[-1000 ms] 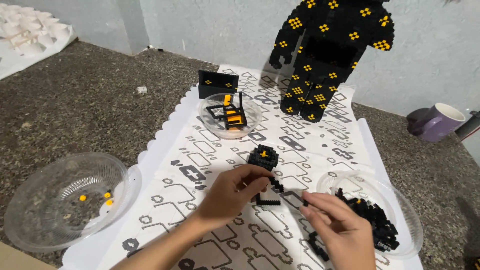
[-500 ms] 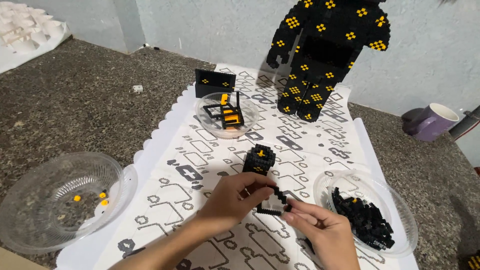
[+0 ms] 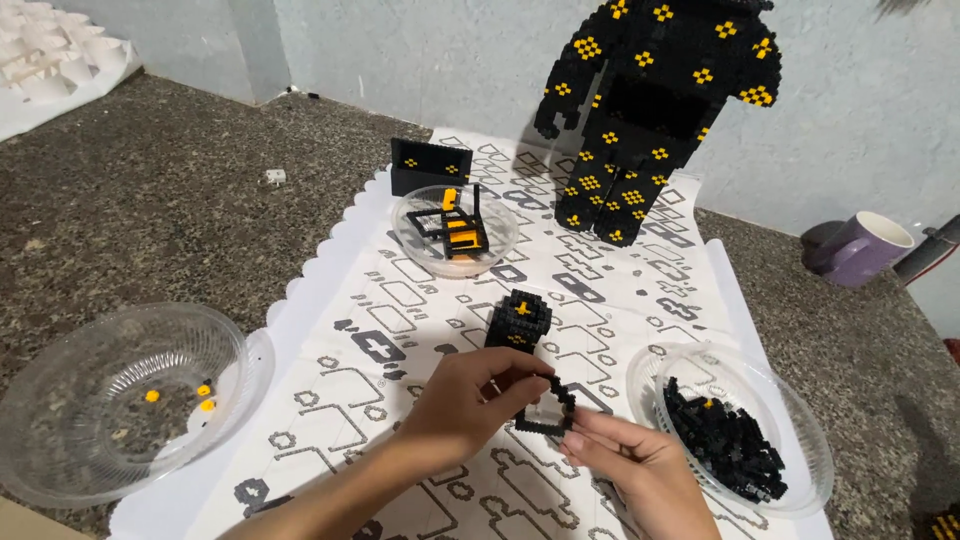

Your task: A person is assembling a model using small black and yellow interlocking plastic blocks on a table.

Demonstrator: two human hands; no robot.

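Two hands held a small black brick frame over a patterned sheet, low in the frame's centre.

The left hand [image 3: 470, 405] and right hand [image 3: 625, 465] each pinched the black brick frame [image 3: 545, 405] with closed fingertips. At lower right, a clear bowl [image 3: 805, 440] held a heap of black bricks [image 3: 725, 450]; at lower left, a larger clear bowl [image 3: 60, 450] held a few orange bits [image 3: 203, 392]; at upper centre, a small clear dish [image 3: 415, 225] held black and orange pieces [image 3: 455, 225]. A purple mug [image 3: 860, 248] stood on the counter [image 3: 150, 215] at right.
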